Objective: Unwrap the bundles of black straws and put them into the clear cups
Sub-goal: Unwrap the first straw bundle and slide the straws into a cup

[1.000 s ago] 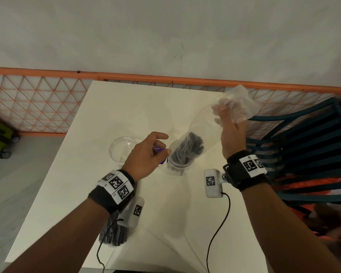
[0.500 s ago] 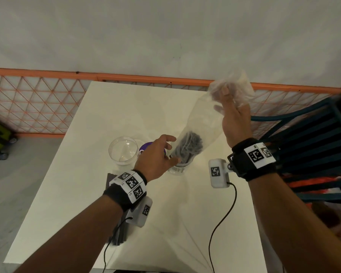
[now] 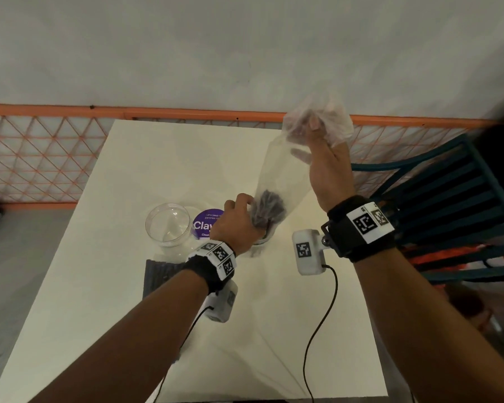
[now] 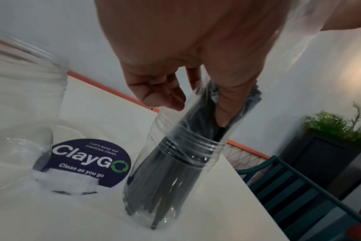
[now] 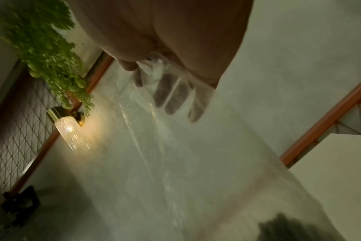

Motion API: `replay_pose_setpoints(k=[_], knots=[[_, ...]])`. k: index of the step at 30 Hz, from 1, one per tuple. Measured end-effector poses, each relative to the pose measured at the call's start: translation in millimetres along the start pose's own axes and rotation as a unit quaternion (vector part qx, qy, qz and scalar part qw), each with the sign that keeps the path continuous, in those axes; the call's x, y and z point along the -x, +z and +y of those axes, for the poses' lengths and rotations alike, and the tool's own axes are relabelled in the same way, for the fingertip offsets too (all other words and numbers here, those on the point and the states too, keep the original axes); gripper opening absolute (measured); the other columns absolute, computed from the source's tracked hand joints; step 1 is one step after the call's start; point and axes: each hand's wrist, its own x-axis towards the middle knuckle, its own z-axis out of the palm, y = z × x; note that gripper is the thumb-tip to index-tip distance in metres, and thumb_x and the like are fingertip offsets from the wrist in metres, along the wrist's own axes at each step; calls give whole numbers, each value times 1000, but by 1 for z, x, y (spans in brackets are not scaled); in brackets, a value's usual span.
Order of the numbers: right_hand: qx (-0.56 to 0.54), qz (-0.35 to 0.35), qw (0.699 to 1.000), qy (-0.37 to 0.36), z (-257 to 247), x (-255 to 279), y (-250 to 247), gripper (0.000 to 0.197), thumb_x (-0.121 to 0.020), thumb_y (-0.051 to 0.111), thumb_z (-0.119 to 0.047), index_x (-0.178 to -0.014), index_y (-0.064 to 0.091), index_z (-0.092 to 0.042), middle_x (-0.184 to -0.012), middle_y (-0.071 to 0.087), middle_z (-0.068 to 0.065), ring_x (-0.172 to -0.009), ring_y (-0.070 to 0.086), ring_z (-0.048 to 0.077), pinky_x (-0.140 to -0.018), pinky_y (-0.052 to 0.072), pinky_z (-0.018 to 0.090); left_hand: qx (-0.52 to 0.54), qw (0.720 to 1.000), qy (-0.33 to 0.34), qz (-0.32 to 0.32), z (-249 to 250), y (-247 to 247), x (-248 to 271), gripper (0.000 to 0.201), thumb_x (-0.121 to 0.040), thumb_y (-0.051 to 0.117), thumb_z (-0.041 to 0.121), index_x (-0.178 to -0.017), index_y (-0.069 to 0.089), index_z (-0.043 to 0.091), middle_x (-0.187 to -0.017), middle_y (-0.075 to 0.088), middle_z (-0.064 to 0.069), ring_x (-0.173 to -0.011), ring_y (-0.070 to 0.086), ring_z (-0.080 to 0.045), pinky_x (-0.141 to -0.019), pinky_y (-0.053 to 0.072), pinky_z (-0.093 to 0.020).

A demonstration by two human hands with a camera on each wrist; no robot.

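Observation:
A bundle of black straws (image 3: 269, 212) stands in a clear cup (image 4: 171, 192) at mid-table, its top still inside a clear plastic wrapper (image 3: 280, 170). My left hand (image 3: 250, 207) pinches the straws through the wrapper just above the cup rim, thumb (image 4: 231, 104) on one side and fingers (image 4: 161, 91) on the other. My right hand (image 3: 312, 132) is raised above and grips the bunched top of the wrapper (image 5: 175, 163); its fingers (image 5: 175, 97) show through the film. An empty clear cup (image 3: 169, 225) stands to the left. Another straw bundle (image 3: 160, 271) lies partly hidden under my left forearm.
A round purple sticker (image 3: 205, 225) lies on the white table (image 3: 128, 330) between the two cups. A teal slatted chair (image 3: 448, 213) stands at the table's right edge. An orange lattice rail (image 3: 41, 158) runs behind the table. Wrist-camera cables trail over the near table.
My left hand moved right from beside the sticker and took hold of the straws at the cup. My right hand lifted the wrapper higher, stretching it off the straws.

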Motion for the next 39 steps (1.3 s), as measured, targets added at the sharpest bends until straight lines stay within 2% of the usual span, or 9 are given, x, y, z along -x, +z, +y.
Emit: replay_pose_setpoints(k=[4,10,16,19,22,25,30,34,39], knots=[[16,-22,1000,11,4,3,1,26,-100,47,-37,-115,65,-25,-117,69,0,-111,65,18,-98,53,46,25,999,31,21,1,-4,-1,86,-67,80,58,-135,36,28,-131,47,-10,-112,58,-27,-87,55,-48],[13,-8,1000,-25,-6,0,-1,20,-101,44,-31,-96,63,-25,-102,68,0,-104,66,25,-96,53,51,25,999,28,11,-6,-7,-3,54,-76,77,42,-117,47,24,-111,49,0,-103,60,-26,-81,52,-40],[-16,-11,999,-38,-19,-2,4,40,-98,48,-35,-123,56,-5,-116,64,8,-114,62,30,-95,54,46,31,998,55,16,-7,-4,0,104,-55,87,48,-140,30,29,-132,50,-10,-121,50,-28,-94,51,-51],[-40,12,998,-51,-26,1,4,30,-95,53,-36,-116,62,-18,-108,66,1,-110,64,27,-98,52,51,7,998,51,20,-2,-3,0,113,-51,87,57,-143,25,32,-138,48,-11,-126,46,-31,-98,48,-53],[-26,18,998,-45,-27,-3,4,49,-84,62,-53,-121,59,-22,-115,65,13,-112,62,31,-101,48,56,26,998,39,39,0,-4,0,103,-58,79,66,-142,28,36,-137,49,-13,-125,48,-32,-99,47,-53],[55,-41,997,-33,-18,2,4,21,-87,51,-53,-104,62,-47,-107,63,23,-104,57,46,-91,47,65,-5,998,46,44,1,0,0,96,-62,77,65,-141,34,30,-136,51,-13,-120,50,-34,-96,47,-52],[44,-38,998,-13,-16,8,6,19,-95,50,-37,-109,63,-39,-106,67,-8,-109,64,29,-97,50,55,-45,996,50,62,2,4,0,86,-68,77,59,-136,42,19,-128,55,-15,-113,54,-37,-91,49,-52],[-8,-21,1000,-20,-19,6,1,26,-100,49,-21,-124,58,-19,-114,65,-6,-108,63,16,-98,52,53,-68,994,50,67,1,1,-7,74,-72,75,50,-131,45,18,-125,57,-13,-112,53,-38,-89,47,-49],[-73,-27,994,-78,-44,-1,-8,16,-100,46,-19,-104,61,-23,-97,67,-16,-91,62,11,-97,49,60,-50,996,50,58,-7,2,-9,94,-65,81,48,-144,32,30,-131,56,-6,-117,52,-33,-92,46,-47]])
